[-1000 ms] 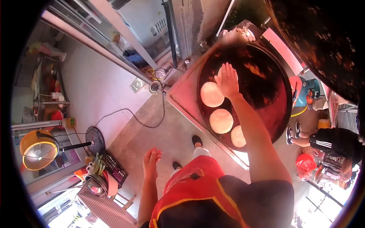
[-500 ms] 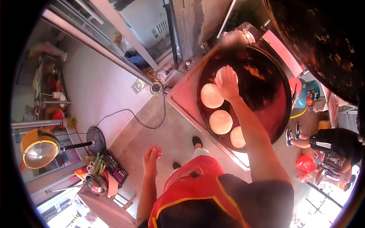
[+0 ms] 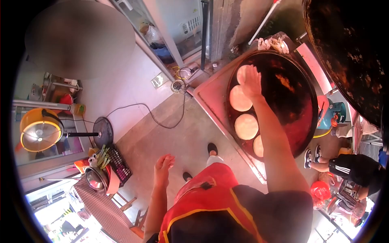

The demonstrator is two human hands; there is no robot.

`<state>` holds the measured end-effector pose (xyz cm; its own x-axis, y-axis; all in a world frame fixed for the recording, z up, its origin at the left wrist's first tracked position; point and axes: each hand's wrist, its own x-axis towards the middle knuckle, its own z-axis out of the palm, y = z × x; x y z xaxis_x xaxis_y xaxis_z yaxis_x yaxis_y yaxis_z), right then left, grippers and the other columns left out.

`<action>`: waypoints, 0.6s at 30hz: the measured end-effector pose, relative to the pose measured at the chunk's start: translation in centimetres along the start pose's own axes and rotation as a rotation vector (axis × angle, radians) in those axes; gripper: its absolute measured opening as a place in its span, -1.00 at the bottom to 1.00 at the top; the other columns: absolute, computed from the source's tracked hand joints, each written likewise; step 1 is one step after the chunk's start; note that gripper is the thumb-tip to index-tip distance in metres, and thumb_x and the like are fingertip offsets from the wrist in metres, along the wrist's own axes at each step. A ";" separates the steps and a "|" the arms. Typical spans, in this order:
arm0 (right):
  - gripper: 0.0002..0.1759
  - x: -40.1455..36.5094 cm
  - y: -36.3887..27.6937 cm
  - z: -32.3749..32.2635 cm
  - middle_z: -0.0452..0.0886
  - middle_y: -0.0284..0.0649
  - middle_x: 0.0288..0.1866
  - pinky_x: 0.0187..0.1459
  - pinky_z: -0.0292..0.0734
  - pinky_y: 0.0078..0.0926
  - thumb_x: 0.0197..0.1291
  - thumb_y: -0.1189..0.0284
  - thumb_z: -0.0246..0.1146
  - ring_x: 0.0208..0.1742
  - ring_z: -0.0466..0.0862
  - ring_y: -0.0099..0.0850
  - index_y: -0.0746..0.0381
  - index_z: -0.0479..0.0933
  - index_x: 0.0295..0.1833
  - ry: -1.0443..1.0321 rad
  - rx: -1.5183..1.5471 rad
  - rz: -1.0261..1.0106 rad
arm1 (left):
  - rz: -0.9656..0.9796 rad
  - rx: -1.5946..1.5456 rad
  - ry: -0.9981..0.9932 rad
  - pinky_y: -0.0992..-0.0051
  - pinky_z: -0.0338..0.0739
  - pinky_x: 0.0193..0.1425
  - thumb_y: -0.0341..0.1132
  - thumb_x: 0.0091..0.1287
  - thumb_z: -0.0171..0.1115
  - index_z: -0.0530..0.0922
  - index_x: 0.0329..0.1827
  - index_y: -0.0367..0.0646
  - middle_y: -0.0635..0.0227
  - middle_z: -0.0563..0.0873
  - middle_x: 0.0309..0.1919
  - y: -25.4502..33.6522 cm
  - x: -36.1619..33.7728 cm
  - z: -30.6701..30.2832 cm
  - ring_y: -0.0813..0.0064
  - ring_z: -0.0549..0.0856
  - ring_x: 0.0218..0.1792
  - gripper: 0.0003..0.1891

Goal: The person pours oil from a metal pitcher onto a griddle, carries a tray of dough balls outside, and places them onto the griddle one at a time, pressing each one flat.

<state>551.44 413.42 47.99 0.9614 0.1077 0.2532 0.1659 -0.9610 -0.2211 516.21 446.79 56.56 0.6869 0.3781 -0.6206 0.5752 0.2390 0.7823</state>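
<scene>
Several round, pale flatbreads lie in a curved row along the left side of a big dark round griddle [image 3: 296, 113]. My right hand [image 3: 253, 84] is stretched flat over the right edge of the farthest flatbread [image 3: 242, 75], fingers pointing away from me. Just nearer is a second flatbread [image 3: 240, 98], close to my right wrist, then a third flatbread [image 3: 246, 126]. My forearm partly hides the nearest flatbread [image 3: 258, 146]. Away from the griddle, my left hand [image 3: 163, 167] hangs over the floor, empty, its fingers loosely bent and apart.
A large dark round lid [image 3: 348, 52] rises at the upper right. Left are a yellow fan [image 3: 41, 129], its cable [image 3: 148, 109] across the floor, and a dark crate [image 3: 120, 165]. A person [image 3: 352, 162] and a teal gas cylinder [image 3: 335, 111] are at the right.
The view has shifted, so the griddle sits further right. My right hand has slid rightward off the middle of the farthest flatbread, uncovering more of it. My left fingers have loosened slightly.
</scene>
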 end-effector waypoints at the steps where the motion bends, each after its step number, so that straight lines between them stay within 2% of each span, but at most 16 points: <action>1: -0.23 -0.1 -0.8 -0.9 0.10 0.00 0.45 0.45 -0.20 -0.10 0.33 -0.06 -0.16 0.49 0.04 -0.16 0.32 0.09 0.41 0.086 0.078 0.030 | 0.005 -0.006 0.005 0.58 0.48 -0.10 -0.28 0.40 0.05 0.51 0.02 -0.29 0.30 0.67 -0.23 -0.1 -0.5 -0.7 0.58 0.61 -0.22 -0.73; 2: -0.33 -0.5 -2.9 -3.2 0.22 0.02 0.38 0.42 -0.09 -0.10 0.33 0.05 -0.09 0.42 0.17 -0.11 0.34 0.19 0.35 0.227 0.097 0.011 | 0.012 -0.022 0.016 0.58 0.48 -0.11 -0.29 0.40 0.05 0.51 0.02 -0.29 0.30 0.66 -0.22 -0.3 -1.2 -1.7 0.58 0.61 -0.22 -0.73; 5: -0.50 -5.9 -12.9 -11.3 0.42 0.04 0.20 0.30 0.18 -0.14 0.29 0.25 0.05 0.24 0.38 -0.07 0.32 0.33 0.24 0.255 0.491 -0.121 | 0.040 -0.078 0.051 0.58 0.48 -0.11 -0.29 0.40 0.04 0.50 0.02 -0.30 0.30 0.65 -0.21 -1.9 -3.7 -5.1 0.58 0.60 -0.22 -0.73; 7: -0.62 -12.1 -20.8 -15.3 0.53 0.01 0.00 0.10 0.39 -0.20 0.18 0.44 0.15 0.04 0.51 -0.05 0.28 0.41 0.12 0.048 0.600 -0.369 | 0.064 -0.122 0.098 0.58 0.48 -0.11 -0.30 0.40 0.04 0.50 0.02 -0.31 0.30 0.65 -0.21 -3.7 -5.9 -8.2 0.58 0.60 -0.22 -0.73; 8: -0.58 -15.6 -24.1 -16.4 0.50 0.00 0.03 0.09 0.39 -0.24 0.21 0.44 0.15 0.06 0.49 -0.08 0.28 0.38 0.18 -0.230 0.668 -0.440 | 0.085 -0.154 0.110 0.57 0.48 -0.11 -0.30 0.40 0.04 0.50 0.02 -0.31 0.30 0.65 -0.21 -4.8 -7.2 -10.1 0.58 0.60 -0.22 -0.73; 9: -0.60 -20.7 -27.9 -13.1 0.51 -0.04 0.03 0.04 0.44 -0.26 0.20 0.43 0.16 0.03 0.53 -0.09 0.26 0.39 0.17 -0.091 0.845 -0.567 | 0.104 -0.189 0.130 0.57 0.48 -0.10 -0.30 0.40 0.04 0.50 0.02 -0.32 0.30 0.65 -0.21 -6.2 -8.7 -12.0 0.58 0.59 -0.22 -0.73; 12: -0.59 -34.0 -37.9 -12.6 0.53 -0.06 0.05 -0.02 0.51 -0.30 0.19 0.43 0.19 0.02 0.57 -0.12 0.26 0.40 0.16 -0.372 0.991 -0.792 | 0.199 -0.275 0.216 0.57 0.49 -0.10 -0.27 0.40 0.06 0.50 0.01 -0.32 0.29 0.65 -0.21 -11.4 -14.2 -18.8 0.57 0.61 -0.22 -0.71; 14: -0.58 -42.6 -45.0 -12.7 0.53 -0.05 0.06 -0.04 0.54 -0.34 0.19 0.45 0.20 0.03 0.59 -0.14 0.26 0.39 0.17 -0.554 1.047 -1.021 | 0.252 -0.343 0.331 0.56 0.49 -0.09 -0.23 0.39 0.08 0.50 0.02 -0.30 0.29 0.65 -0.18 -15.2 -19.0 -24.3 0.57 0.61 -0.20 -0.69; 16: -0.57 -50.7 -51.9 -12.0 0.54 -0.05 0.07 -0.07 0.56 -0.37 0.19 0.48 0.20 0.04 0.60 -0.21 0.25 0.38 0.19 -0.745 1.149 -1.114 | 0.341 -0.367 0.514 0.56 0.50 -0.06 -0.23 0.39 0.09 0.49 0.05 -0.28 0.30 0.65 -0.15 -20.3 -23.8 -30.5 0.57 0.61 -0.18 -0.69; 18: -0.56 -58.1 -57.9 -12.6 0.55 -0.06 0.07 -0.07 0.56 -0.41 0.20 0.50 0.19 0.04 0.60 -0.29 0.26 0.36 0.21 -1.027 1.169 -1.210 | 0.346 -0.482 0.754 0.55 0.50 -0.04 -0.23 0.40 0.08 0.48 0.08 -0.28 0.30 0.65 -0.15 -24.4 -29.3 -35.6 0.56 0.61 -0.16 -0.68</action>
<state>483.18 459.64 57.95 -0.0752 0.9600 0.2696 0.3462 0.2787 -0.8958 466.24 461.69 57.52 0.2207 0.9328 -0.2850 0.0336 0.2847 0.9580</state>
